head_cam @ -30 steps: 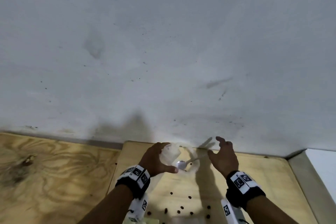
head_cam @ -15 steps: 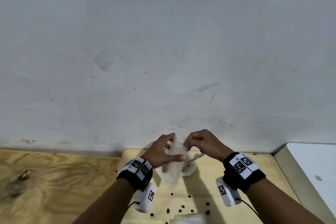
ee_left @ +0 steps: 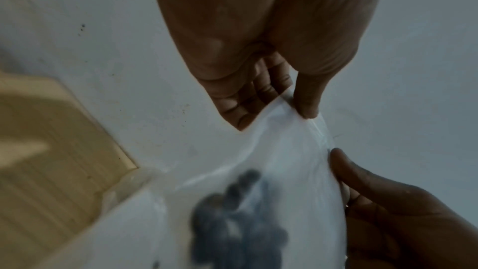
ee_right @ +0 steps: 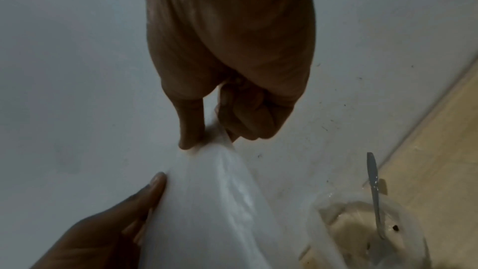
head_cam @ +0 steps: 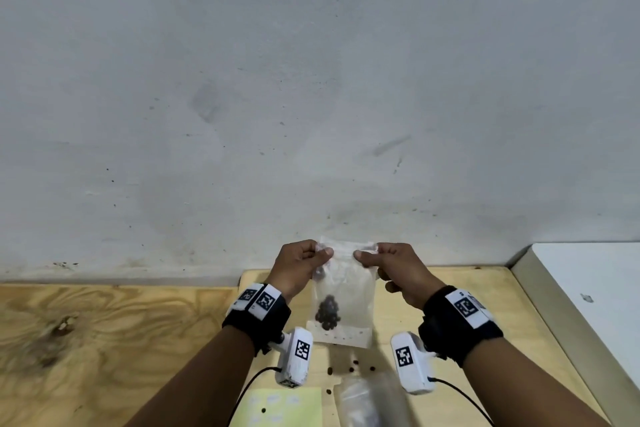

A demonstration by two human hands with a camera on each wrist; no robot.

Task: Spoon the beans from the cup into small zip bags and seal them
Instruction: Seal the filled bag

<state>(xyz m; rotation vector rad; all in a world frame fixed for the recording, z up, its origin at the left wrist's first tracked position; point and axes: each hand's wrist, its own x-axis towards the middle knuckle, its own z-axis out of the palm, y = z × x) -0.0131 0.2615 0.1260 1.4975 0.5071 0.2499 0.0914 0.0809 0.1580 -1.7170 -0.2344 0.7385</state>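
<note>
A small clear zip bag (head_cam: 346, 291) hangs upright in the air between both hands, with a clump of dark beans (head_cam: 327, 313) near its bottom. My left hand (head_cam: 304, 258) pinches the bag's top left corner and my right hand (head_cam: 381, 258) pinches the top right corner, thumbs on the near side of the zip strip. The left wrist view has the bag (ee_left: 271, 161) and the blurred beans (ee_left: 232, 222) close up. In the right wrist view the clear cup (ee_right: 367, 230) stands on the table with a metal spoon (ee_right: 375, 191) in it and a bean or two left.
Loose beans (head_cam: 353, 365) lie scattered on the light wooden table (head_cam: 467, 281) below the bag. A yellow-green sheet (head_cam: 277, 409) and a pile of clear bags (head_cam: 367, 402) sit at the near edge. A grey wall rises behind; a white surface (head_cam: 588, 288) lies right.
My right hand came over from beside the cup and took the bag's top. Both hands lifted the bag off the cup and now hold it stretched by its top corners.
</note>
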